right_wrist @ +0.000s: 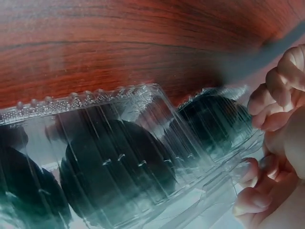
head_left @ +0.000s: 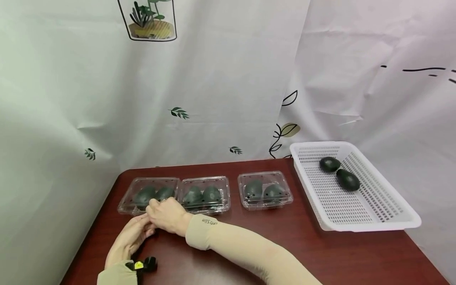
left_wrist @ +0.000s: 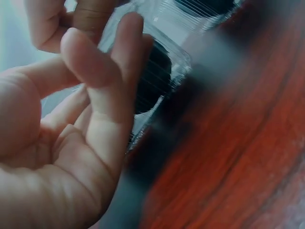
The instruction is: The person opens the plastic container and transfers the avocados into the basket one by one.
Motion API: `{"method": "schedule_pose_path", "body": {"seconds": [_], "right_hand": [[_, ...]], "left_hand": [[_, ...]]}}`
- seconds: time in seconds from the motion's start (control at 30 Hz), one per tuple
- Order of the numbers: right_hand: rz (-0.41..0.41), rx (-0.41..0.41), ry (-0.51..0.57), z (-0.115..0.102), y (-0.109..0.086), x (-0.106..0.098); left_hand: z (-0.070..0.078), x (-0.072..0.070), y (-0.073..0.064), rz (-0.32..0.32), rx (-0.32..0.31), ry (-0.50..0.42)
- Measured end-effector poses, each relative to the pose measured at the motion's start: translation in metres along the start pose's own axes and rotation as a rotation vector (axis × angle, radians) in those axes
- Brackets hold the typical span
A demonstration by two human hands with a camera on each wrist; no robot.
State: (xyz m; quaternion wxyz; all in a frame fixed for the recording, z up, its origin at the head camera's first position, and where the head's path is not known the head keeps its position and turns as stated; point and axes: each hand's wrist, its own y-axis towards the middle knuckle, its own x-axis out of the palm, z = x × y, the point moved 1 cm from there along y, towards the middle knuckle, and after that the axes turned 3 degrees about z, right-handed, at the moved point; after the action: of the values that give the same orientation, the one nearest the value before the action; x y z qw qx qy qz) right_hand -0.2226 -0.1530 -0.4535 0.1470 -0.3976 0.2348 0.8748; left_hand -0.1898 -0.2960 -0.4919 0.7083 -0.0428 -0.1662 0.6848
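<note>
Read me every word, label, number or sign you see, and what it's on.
"Lets Slim": right sleeve's cuff; small print, exact spelling uncertain.
Yellow patch on the black wrist strap: dark mark, too small to read.
Clear boxes and white basket: no legible text.

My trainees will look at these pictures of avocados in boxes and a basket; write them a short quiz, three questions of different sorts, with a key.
1. How many avocados lie in the basket?

2. In the head view, at which box do the left hand and right hand meet?
A. Left
B. Middle
C. Right

3. True or false: the middle box stands closer to the right box than to the left one.

Key
1. Two.
2. A, the left box.
3. False: the wider gap lies between the middle box and the right box.
</note>
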Motion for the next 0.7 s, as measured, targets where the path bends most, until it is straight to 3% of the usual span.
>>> {"method": "schedule_pose_path", "body": {"seconds": [0.1, 0.43, 0.57, 0.7], "right_hand": [[0.009, -0.004, -0.006, 0.000, 0.001, 0.000], [-0.039, -0.006, -0.021, 0.000, 0.004, -0.002], [-0.023, -0.015, -0.008, 0.003, 0.005, -0.003], [0.022, 0.043, -0.002, 0.014, 0.011, -0.008]], "left_hand": [[0.000, 0.000, -0.001, 0.061, 0.024, 0.004], [-0.002, 0.000, 0.000, 0.133, 0.056, -0.028], [-0.001, -0.002, -0.001, 0.138, 0.036, -0.029], [0.004, -0.002, -0.003, 0.121, 0.036, -0.013]]}}
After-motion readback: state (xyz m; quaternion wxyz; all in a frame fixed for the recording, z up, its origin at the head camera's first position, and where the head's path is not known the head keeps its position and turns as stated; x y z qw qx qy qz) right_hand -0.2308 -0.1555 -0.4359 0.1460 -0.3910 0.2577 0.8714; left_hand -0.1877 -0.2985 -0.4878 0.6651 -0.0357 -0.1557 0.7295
